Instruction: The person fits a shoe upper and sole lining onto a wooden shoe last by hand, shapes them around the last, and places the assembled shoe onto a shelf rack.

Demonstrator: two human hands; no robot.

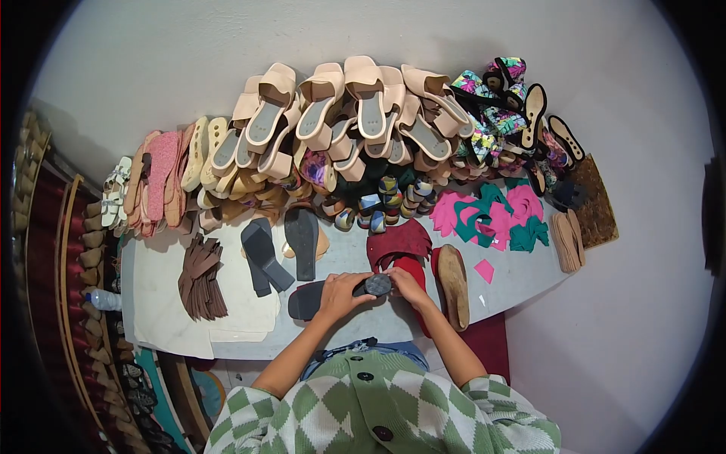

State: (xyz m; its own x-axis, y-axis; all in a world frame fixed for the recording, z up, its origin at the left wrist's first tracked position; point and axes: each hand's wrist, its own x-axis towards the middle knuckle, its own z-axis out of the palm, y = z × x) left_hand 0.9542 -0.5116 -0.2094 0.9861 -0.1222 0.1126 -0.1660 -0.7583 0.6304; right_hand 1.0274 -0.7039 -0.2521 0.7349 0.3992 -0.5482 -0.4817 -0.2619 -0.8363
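Both my hands grip a black shoe sole (306, 300) lying near the front edge of the grey worktable (355, 329). My left hand (342, 291) rests over its middle, fingers curled on it. My right hand (407, 286) holds the sole's rounded end by the red pieces. A red suede upper piece (398, 240) and a red sole (412, 266) lie just beyond my right hand. A tan insole (454, 285) lies to the right.
Two dark soles (265, 257) and a stack of brown straps (200, 278) lie on white sheets at left. Beige sandals (333, 113) and patterned shoes (503, 106) are piled against the wall. Pink and green cut pieces (495, 216) lie at right. Shoe lasts (94, 242) line the left.
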